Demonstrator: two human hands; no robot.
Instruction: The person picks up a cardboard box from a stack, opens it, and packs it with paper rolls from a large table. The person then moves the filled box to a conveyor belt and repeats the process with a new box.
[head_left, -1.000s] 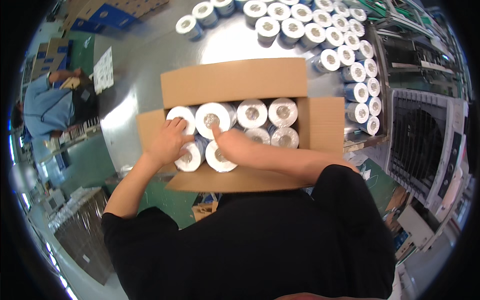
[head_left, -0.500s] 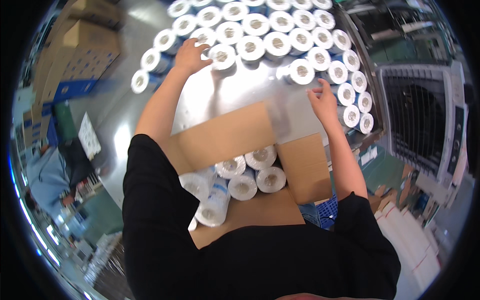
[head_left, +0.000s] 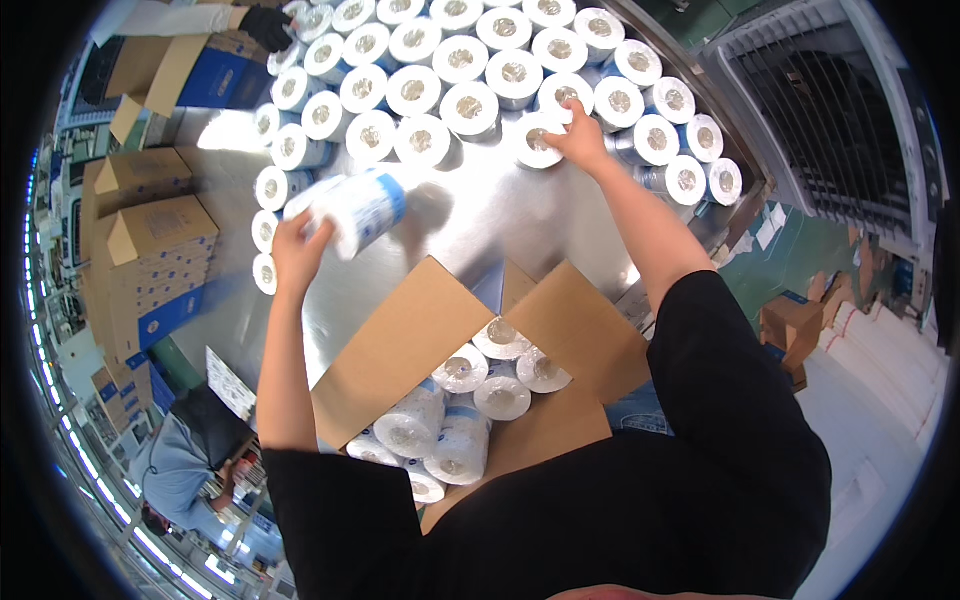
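Observation:
My left hand [head_left: 297, 250] grips a plastic-wrapped white paper roll [head_left: 372, 208] with blue print, tilted above the metal table and slightly blurred. My right hand [head_left: 582, 143] reaches in among the standing rolls. Its thumb lies over the end of a front roll [head_left: 530, 150], and its forefinger stretches to the roll [head_left: 563, 92] behind; the other fingers are mostly hidden. Close to my body is an open cardboard box [head_left: 400, 325] with its flaps spread. Inside it are several wrapped rolls [head_left: 502, 397], some upright and some leaning.
Rows of upright rolls [head_left: 413, 90] fill the table's far side. At far left, another person's dark-gloved hand [head_left: 268, 27] touches the rolls. Cardboard boxes [head_left: 160, 235] line the left. A person in light blue [head_left: 180, 480] is at lower left; a grey slatted unit [head_left: 815, 95] stands right.
My left hand has lifted a roll from the row and carried it left and nearer. My right hand has moved left and farther out onto the rolls. The whole view has shifted.

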